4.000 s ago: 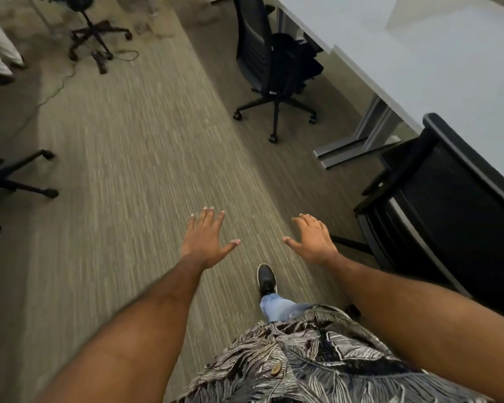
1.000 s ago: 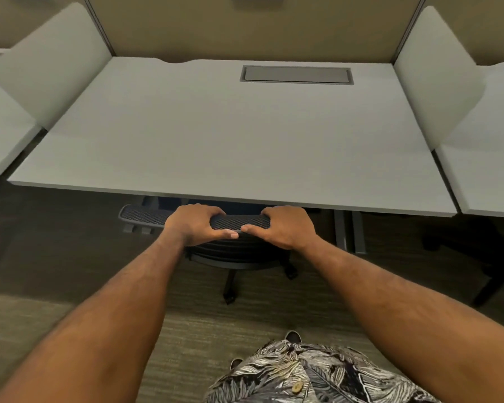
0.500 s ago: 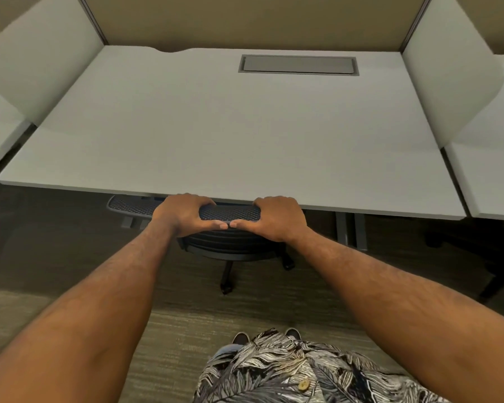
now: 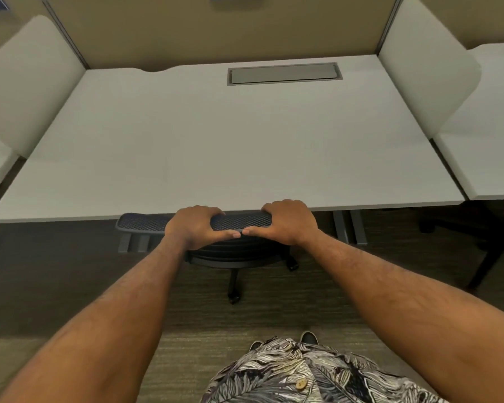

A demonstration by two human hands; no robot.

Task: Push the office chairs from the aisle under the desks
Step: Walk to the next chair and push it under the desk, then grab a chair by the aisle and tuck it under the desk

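Head view: both forearms reach straight ahead toward twelve o'clock, wrists bent down. The left hand [image 4: 197, 226] and right hand [image 4: 287, 221] clamp the mesh top edge of the office chair [image 4: 239, 222], fingers curled over its far side and thumbs pressed along the near side, tips almost meeting. The chair's backrest sits at the front edge of the white desk [image 4: 216, 146], its seat tucked beneath, one caster at six o'clock of the backrest. No readable writing shows anywhere.
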